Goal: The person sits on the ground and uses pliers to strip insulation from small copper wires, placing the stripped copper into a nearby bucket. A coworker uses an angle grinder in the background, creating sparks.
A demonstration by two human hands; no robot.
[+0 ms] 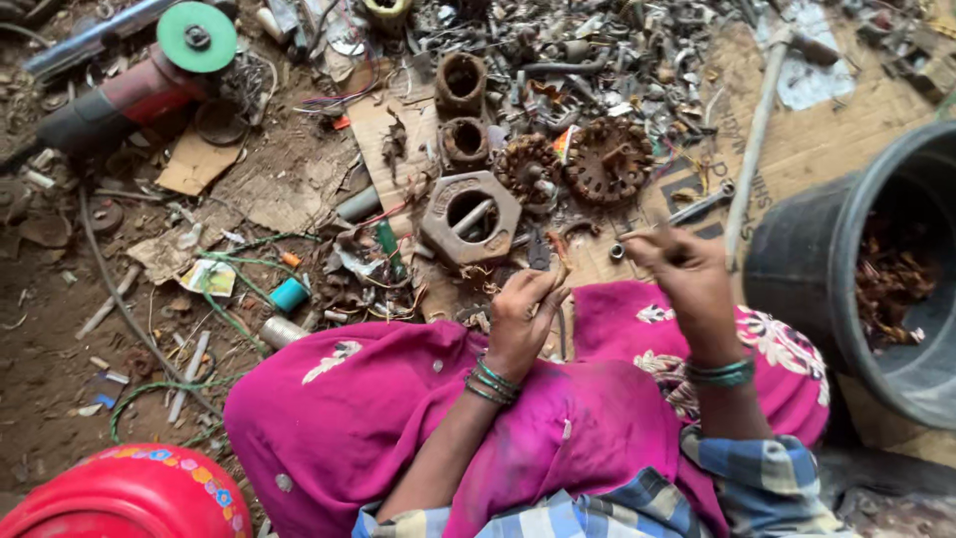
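Observation:
My left hand (523, 317) rests over my knee, fingers curled around a thin reddish-brown strand of wire (561, 267) that rises from it. My right hand (685, 282) is raised beside it, fingers pinched on a thin metal rod (637, 234) that points left toward a small ring. Both wrists carry green bangles. Bright pink cloth (398, 408) covers my lap below both hands. Just beyond the hands lie a hexagonal metal housing (469, 214) and two rusty toothed motor parts (607, 159).
A black bucket (797, 249) holding copper-coloured scrap stands at the right. An angle grinder with a green disc (196, 38) lies at the far left. A long pale handle (754, 139), a spanner (697, 207), scattered bolts and cardboard cover the ground. A red drum (129, 495) sits bottom left.

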